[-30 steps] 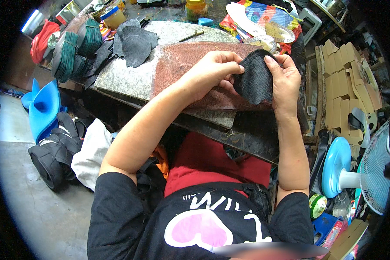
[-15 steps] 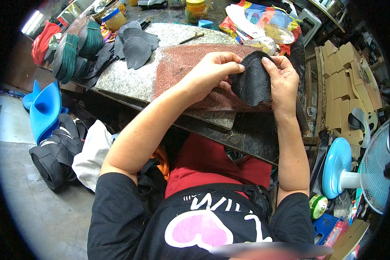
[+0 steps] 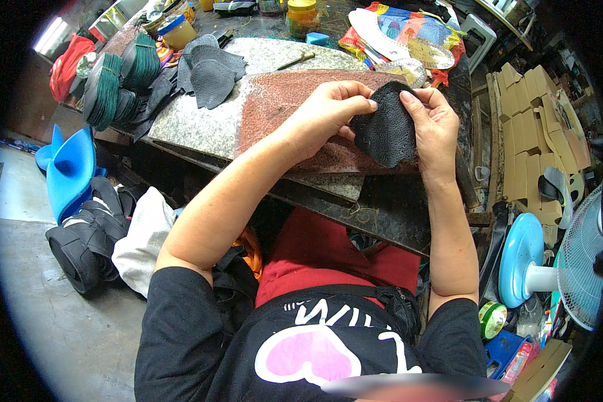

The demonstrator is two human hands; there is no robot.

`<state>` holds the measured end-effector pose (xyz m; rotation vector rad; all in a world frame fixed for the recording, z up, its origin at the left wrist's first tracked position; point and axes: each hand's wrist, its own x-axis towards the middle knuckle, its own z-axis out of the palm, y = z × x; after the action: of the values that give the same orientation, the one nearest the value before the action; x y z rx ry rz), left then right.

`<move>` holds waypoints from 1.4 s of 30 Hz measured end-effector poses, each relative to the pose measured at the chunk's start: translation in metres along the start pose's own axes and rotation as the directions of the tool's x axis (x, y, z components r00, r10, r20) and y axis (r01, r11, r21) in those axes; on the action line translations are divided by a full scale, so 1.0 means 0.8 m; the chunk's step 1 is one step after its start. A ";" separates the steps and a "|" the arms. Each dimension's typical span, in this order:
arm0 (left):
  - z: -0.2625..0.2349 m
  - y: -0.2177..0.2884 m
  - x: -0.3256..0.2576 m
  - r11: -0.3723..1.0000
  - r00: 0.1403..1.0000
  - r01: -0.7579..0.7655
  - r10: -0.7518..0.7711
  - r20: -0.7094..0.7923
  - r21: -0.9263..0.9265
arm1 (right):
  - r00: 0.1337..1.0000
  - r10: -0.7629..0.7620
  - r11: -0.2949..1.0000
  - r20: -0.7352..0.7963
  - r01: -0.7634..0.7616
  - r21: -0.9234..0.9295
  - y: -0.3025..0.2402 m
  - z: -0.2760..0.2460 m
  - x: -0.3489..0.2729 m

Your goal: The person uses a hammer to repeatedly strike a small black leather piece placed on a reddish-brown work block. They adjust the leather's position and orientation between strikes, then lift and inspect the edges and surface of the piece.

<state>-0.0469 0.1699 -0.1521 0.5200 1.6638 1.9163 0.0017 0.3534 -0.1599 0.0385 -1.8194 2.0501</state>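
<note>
"Across the cluttered workbench, what's being handled?"

"A black textured piece, pinched by left hand and right hand over the reddish panel's right end."

"Any change?"

"Piece and right hand sit slightly farther left; both pinches hold, so handling continues."

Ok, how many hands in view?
2: left hand at the upper left edge of the black piece, right hand at its upper right.

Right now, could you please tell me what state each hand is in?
Left hand: closed, pinching the black textured piece at its left edge.
Right hand: closed, holding the same piece by its upper right edge.
</note>
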 end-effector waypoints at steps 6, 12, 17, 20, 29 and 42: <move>-0.002 0.001 -0.001 0.999 1.000 -0.016 0.015 0.013 0.047 | 0.999 -0.004 0.998 0.052 0.007 -0.061 0.000 -0.002 0.001; 0.002 0.002 -0.002 0.999 1.000 -0.020 0.020 -0.020 0.029 | 0.998 -0.013 0.995 0.057 0.018 -0.099 0.001 -0.003 0.002; 0.000 0.001 -0.001 0.998 1.000 -0.029 0.029 0.003 0.062 | 0.998 -0.013 0.990 0.065 0.022 -0.140 0.001 -0.001 0.001; -0.002 0.000 0.000 0.997 0.999 -0.033 0.032 0.018 0.066 | 0.997 -0.011 0.987 0.073 0.023 -0.161 0.001 -0.002 0.001; 0.001 0.002 -0.002 0.998 1.000 0.010 -0.009 -0.021 0.059 | 0.995 0.010 0.977 0.096 0.011 -0.215 0.004 -0.002 0.002; -0.003 0.004 -0.002 1.000 1.000 0.006 -0.006 0.013 -0.001 | 0.992 0.003 0.972 0.126 0.027 -0.234 0.003 -0.005 0.002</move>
<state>-0.0472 0.1666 -0.1495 0.5257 1.6540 1.9055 0.0006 0.3574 -0.1622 0.1143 -2.1222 1.8471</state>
